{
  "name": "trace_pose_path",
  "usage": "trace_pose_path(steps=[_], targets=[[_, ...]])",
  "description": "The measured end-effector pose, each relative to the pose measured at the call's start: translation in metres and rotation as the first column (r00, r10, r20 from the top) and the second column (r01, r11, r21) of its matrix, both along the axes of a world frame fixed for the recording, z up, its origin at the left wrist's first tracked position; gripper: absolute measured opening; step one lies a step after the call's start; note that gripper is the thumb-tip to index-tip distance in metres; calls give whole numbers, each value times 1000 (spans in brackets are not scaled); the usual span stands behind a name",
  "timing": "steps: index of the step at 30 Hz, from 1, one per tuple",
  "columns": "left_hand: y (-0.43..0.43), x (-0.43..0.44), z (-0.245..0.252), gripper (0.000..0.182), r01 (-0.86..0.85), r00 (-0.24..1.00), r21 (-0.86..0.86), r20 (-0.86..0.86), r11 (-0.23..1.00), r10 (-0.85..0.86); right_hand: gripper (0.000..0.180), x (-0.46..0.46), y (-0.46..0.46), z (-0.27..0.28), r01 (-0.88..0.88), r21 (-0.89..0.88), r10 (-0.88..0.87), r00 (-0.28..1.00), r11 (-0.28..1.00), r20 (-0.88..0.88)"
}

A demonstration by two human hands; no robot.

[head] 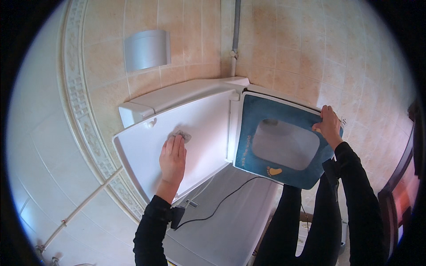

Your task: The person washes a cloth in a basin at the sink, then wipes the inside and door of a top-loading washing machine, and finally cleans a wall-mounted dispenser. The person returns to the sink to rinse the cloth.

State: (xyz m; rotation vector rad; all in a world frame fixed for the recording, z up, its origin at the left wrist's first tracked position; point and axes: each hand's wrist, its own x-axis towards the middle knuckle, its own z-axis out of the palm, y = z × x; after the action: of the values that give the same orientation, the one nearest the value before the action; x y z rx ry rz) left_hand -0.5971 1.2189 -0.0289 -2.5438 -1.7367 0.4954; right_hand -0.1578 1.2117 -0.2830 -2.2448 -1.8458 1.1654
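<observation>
My left hand (173, 156) presses a crumpled grey cleaning pad or cloth (185, 136), its material unclear, flat on a white plastic panel (206, 126). Beside this panel, past a hinge-like white strip (233, 129), stands a teal panel (249, 116) with white edges, a rounded window (286, 146), a yellow footprint and some printed words. My right hand (329, 126) grips the upper right edge of the teal panel, fingers over the rim and thumb on its face. Both panels lean against a white appliance-like body (189, 91) in the corner.
Below the panels is a large grey surface (226, 206), crossed by a black cable (218, 207). A silver box (148, 50) is fixed to the tiled wall, and a grey pipe (236, 26) runs down the corner. At left, a thin pipe (83, 204) runs along the tiles. My legs are at lower right.
</observation>
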Motion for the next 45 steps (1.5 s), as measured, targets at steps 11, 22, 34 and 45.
trace_pose_path(steps=[11, 22, 34, 45], targets=[[10, 10, -3, 25, -128, 989, -11, 69, 992, 129, 55, -3, 2, 8, 4, -1, -3, 1000, 1000, 16], [8, 18, -1, 19, -175, 984, -32, 12, 984, 175, 54, -4, 3, 13, -6, 14, 6, 1000, 1000, 21], [21, 17, -3, 16, 113, 993, 107, 33, 988, -117, 54, -3, -1, 8, 18, 20, -18, 1000, 1000, -9], [19, 19, 2, 16, 26, 1000, 66, 2, 997, -26, 54, -5, 2, 12, 9, 7, -9, 1000, 1000, 16]])
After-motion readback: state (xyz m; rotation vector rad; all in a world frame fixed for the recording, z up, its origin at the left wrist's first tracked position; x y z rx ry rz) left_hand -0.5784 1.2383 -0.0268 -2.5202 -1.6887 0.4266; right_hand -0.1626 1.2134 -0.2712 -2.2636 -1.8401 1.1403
